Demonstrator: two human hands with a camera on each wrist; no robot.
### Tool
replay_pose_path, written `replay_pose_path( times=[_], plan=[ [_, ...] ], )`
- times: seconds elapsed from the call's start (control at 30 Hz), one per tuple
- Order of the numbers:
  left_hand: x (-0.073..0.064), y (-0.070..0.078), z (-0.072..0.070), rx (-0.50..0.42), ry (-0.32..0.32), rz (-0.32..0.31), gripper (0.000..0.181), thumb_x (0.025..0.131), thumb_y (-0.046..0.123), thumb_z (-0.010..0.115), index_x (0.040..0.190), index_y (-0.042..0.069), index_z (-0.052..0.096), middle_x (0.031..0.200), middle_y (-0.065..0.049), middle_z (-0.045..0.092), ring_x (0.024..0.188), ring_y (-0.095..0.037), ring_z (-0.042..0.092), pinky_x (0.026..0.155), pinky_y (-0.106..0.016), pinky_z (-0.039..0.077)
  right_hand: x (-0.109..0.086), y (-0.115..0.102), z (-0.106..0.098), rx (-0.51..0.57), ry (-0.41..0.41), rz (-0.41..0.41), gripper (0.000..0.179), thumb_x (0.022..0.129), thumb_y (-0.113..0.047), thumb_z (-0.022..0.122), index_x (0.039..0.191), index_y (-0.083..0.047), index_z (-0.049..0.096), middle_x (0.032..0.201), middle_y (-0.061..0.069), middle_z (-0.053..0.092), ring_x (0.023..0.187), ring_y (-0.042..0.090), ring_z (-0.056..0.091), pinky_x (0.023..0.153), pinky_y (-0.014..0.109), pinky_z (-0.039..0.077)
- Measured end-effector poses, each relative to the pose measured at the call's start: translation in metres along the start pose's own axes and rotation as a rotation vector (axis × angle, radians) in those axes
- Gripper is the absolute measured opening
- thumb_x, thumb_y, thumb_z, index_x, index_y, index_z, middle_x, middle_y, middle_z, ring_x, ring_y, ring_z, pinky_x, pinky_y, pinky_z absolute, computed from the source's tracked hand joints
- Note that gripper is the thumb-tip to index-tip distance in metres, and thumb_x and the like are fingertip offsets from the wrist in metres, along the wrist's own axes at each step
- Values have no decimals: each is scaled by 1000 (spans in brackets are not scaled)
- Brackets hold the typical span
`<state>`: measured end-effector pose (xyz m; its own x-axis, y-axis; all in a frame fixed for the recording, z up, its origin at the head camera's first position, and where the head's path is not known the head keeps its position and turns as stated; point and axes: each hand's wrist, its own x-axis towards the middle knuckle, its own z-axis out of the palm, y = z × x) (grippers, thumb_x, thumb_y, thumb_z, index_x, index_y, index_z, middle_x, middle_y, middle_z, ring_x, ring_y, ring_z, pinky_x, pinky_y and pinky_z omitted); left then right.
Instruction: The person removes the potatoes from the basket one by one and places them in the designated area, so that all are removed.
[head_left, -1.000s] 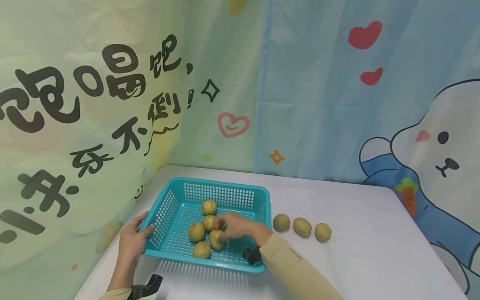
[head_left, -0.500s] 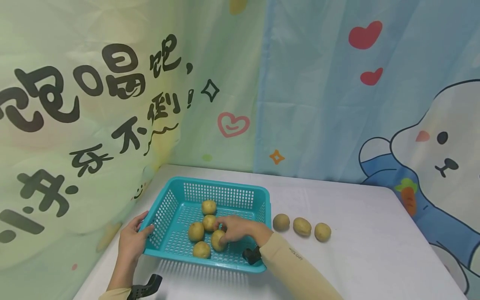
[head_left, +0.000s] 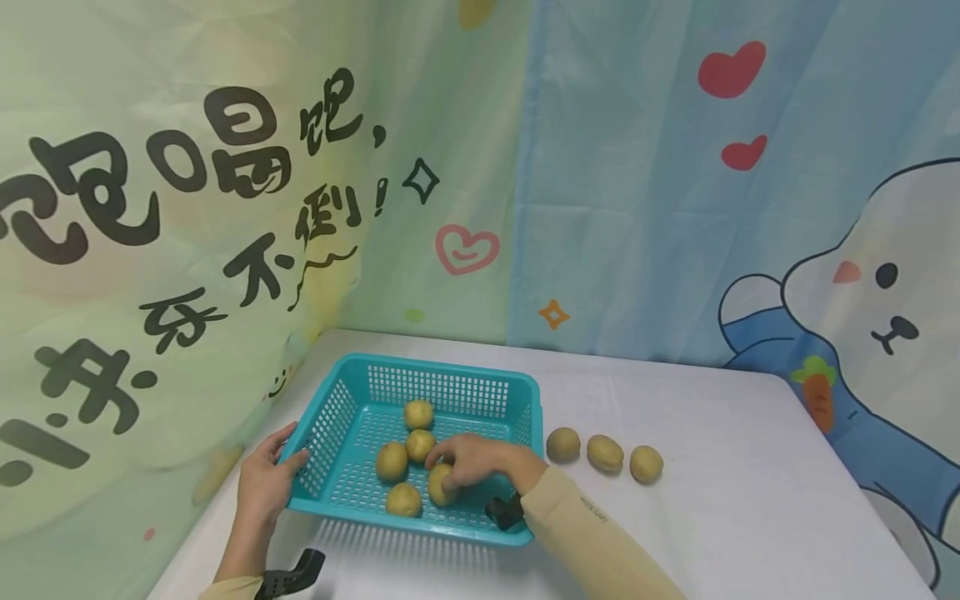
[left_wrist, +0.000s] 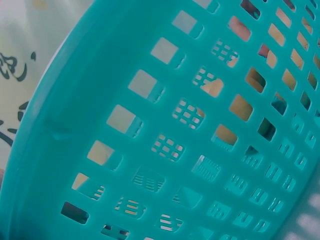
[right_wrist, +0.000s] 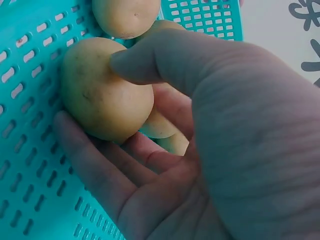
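A turquoise perforated plastic basket (head_left: 442,367) sits on the white table. At its left end, my left hand (head_left: 264,473) grips the rim with the thumb over the edge; the left wrist view is filled by the slotted basket wall (left_wrist: 117,165). Inside the basket, my right hand (head_left: 472,460) holds a potato (right_wrist: 102,95) between thumb and fingers, low over the slotted floor. The thumb lies across its upper side, and the fingers curl along the lower side. Several other potatoes (head_left: 392,462) lie loosely grouped to the left of the held one.
To the right of the basket, three potatoes (head_left: 604,453) rest in a row on the white table (head_left: 720,500). A printed curtain (head_left: 615,208) hangs behind the table and along its left side. Black wrist cameras (head_left: 504,510) are strapped to both forearms.
My right hand has shifted the held potato slightly right and toward the front of the basket, away from the others. The left hand and the basket have stayed in place.
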<state>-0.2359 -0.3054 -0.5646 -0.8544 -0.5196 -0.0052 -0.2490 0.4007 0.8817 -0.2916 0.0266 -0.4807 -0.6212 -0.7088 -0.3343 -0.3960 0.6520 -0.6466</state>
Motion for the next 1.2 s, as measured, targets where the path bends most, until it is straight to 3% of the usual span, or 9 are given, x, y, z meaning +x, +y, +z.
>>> replay_pose_path(
  times=[0.2, 0.4, 0.5, 0.67, 0.9, 1.2],
  plan=[
    [0, -1, 0, 5, 1, 5, 54, 94, 20, 61, 146, 22, 47, 132, -14, 61, 107, -30, 65, 75, -41, 56, 1, 0, 0, 53, -36, -50, 47, 74, -2, 65, 116, -20, 72, 100, -8, 62, 73, 8, 54, 64, 24, 48],
    [3, -2, 0, 8, 0, 2, 55, 93, 20, 62, 146, 22, 47, 132, -14, 61, 107, -29, 64, 74, -39, 56, 1, 1, 1, 1, -39, -52, 44, 72, -8, 77, 114, -21, 69, 105, -10, 58, 86, 8, 51, 73, 23, 45],
    [2, -2, -1, 3, -1, -2, 55, 93, 20, 62, 146, 22, 47, 130, -14, 62, 105, -29, 65, 72, -37, 56, 1, 0, 1, -3, -39, -55, 43, 72, -10, 81, 111, -20, 67, 100, -8, 57, 84, 8, 51, 72, 23, 46],
    [1, -2, -1, -3, -1, -1, 55, 93, 20, 62, 146, 22, 47, 129, -13, 62, 104, -28, 66, 71, -36, 56, 0, -3, 2, 4, -37, -57, 45, 71, -7, 83, 110, -17, 64, 98, -6, 57, 82, 8, 51, 71, 22, 46],
    [-1, 1, -1, -15, -12, -8, 55, 93, 19, 62, 146, 22, 47, 130, -14, 62, 105, -29, 65, 71, -37, 56, 0, -3, 4, -27, -24, -27, 52, 67, -9, 86, 113, -21, 64, 108, -9, 57, 92, 7, 51, 81, 24, 45],
    [-3, 4, -3, -6, -34, -10, 57, 93, 21, 62, 147, 21, 46, 131, -16, 61, 106, -30, 64, 69, -32, 55, 1, -1, 6, -64, 2, -7, 46, 71, -14, 85, 112, -22, 65, 106, -10, 59, 92, 6, 52, 81, 24, 45]
  ],
)
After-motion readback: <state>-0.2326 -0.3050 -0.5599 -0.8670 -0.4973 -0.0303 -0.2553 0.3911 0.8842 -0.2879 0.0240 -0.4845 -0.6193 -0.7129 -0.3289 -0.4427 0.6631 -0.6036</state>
